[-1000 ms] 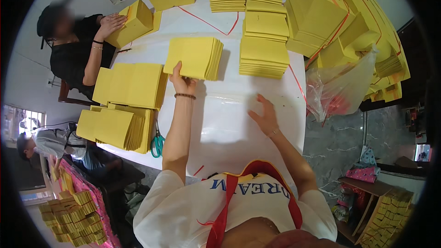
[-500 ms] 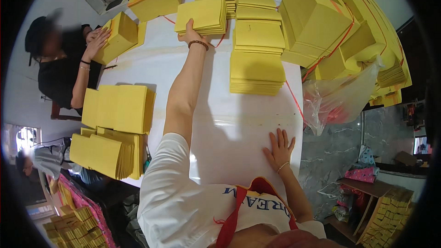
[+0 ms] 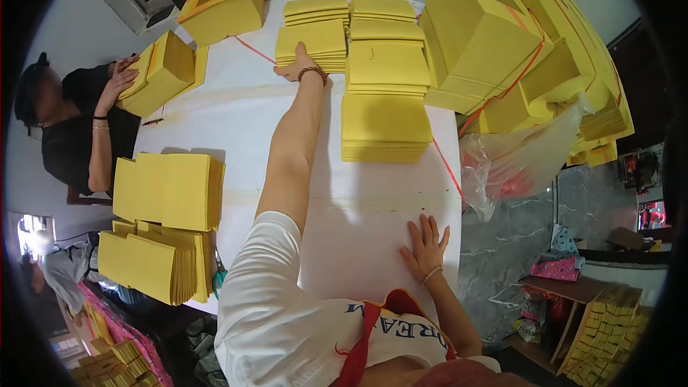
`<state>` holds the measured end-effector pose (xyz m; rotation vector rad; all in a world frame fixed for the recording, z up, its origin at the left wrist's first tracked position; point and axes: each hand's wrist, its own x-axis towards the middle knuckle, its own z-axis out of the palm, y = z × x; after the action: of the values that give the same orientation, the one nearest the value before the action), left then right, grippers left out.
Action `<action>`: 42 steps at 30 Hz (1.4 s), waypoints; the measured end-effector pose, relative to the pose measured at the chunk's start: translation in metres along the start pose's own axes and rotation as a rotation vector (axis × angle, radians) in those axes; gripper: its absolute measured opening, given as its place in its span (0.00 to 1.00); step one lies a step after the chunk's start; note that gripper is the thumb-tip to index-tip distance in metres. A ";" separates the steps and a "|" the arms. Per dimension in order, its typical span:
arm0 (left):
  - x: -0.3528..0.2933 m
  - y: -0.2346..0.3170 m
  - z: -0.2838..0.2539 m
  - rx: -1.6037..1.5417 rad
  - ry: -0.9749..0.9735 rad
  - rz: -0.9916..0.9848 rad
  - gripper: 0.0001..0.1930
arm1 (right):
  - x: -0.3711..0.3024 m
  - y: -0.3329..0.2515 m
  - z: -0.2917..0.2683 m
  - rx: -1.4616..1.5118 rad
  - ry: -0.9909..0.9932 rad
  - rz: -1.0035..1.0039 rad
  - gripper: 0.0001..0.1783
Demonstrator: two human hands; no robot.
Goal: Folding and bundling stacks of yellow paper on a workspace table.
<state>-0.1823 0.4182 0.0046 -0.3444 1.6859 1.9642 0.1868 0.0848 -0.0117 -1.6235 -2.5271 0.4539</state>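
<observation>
My left hand (image 3: 295,68) reaches far across the white table (image 3: 351,215) and rests at the near edge of a stack of yellow folded paper (image 3: 312,39). The thumb lies on top of the stack, and the other fingers point left along its front, apart and no longer beneath it. That stack sits left of a column of similar yellow stacks (image 3: 387,122). Near the table's right edge, my right hand (image 3: 424,249) lies flat with fingers spread, holding nothing.
Tall yellow paper blocks (image 3: 473,43) and a clear plastic bag (image 3: 512,158) crowd the right side. More yellow stacks (image 3: 168,190) stand at the left edge. A co-worker's hands (image 3: 122,86) rest on a yellow block (image 3: 168,75) at far left. Red string (image 3: 448,165) crosses the table.
My left hand has lowered the yellow paper stack onto the table, in front of another stack, and its fingers have loosened. My right hand stays flat. The view has shifted slightly.
</observation>
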 end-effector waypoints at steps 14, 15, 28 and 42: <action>-0.022 0.031 -0.011 0.110 -0.082 -0.155 0.64 | -0.008 0.002 0.007 0.016 0.026 -0.003 0.33; -0.043 0.033 -0.015 0.025 -0.153 -0.209 0.64 | -0.009 0.004 0.007 0.004 0.018 0.012 0.33; -0.002 0.021 -0.031 -0.106 -0.342 -0.044 0.43 | -0.010 0.015 0.011 0.021 0.072 0.005 0.36; -0.202 0.016 -0.016 0.409 -1.120 0.742 0.20 | -0.007 0.015 0.014 0.226 0.152 -0.058 0.34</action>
<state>-0.0254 0.3563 0.1188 1.4315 1.3840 1.5735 0.1994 0.0820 -0.0293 -1.4426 -2.3111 0.5639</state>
